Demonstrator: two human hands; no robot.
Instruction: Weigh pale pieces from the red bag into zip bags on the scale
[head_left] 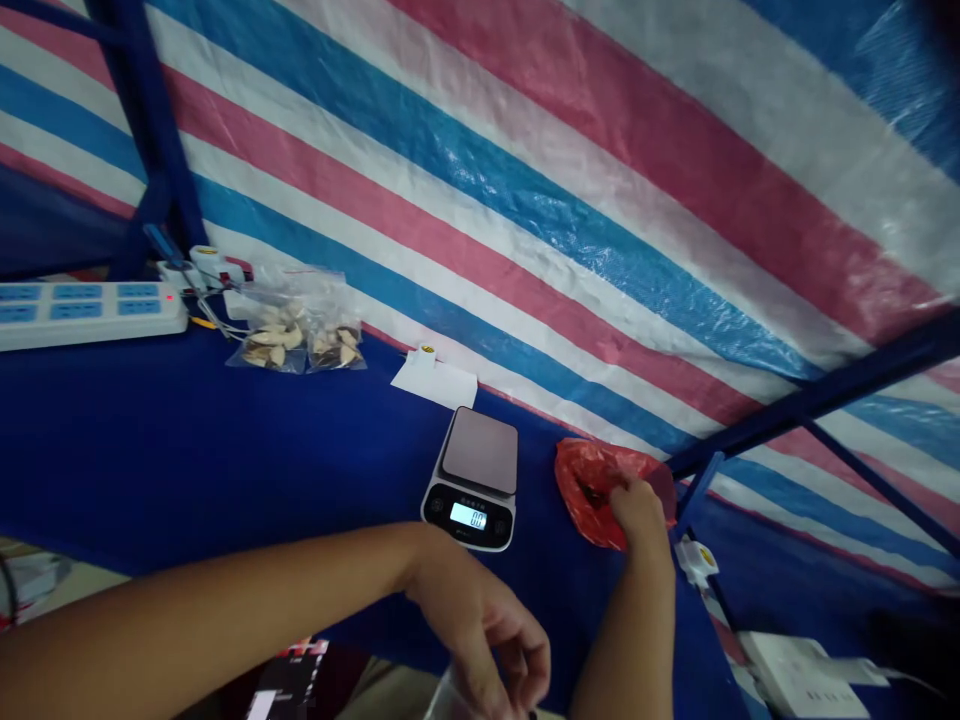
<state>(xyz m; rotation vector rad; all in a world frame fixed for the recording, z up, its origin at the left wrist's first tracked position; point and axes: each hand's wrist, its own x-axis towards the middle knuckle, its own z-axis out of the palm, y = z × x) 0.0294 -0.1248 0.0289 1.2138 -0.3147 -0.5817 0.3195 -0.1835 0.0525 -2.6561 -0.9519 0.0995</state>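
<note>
My right hand (639,508) reaches into an open red plastic bag (589,460) on the right of the table. Its fingers are drawn together near dark contents (592,492), and what they hold cannot be made out. In front of the scale, my left hand (487,625) is curled closed at the bottom of the view. A piece of clear plastic, which looks like a small bag (445,697), shows under its fingers and is cut off by the frame edge. Between the hands and the wall stands a kitchen scale (480,450), its pan bare and its lit display (469,517) reading 0.0.
Clear bags of pale and dark dried slices (274,340) lie at the back left, beside a white power strip (90,312). White paper (435,380) lies behind the scale. A striped tarp (480,230) walls the blue table (225,440); a dark blue frame bar (817,395) crosses at right.
</note>
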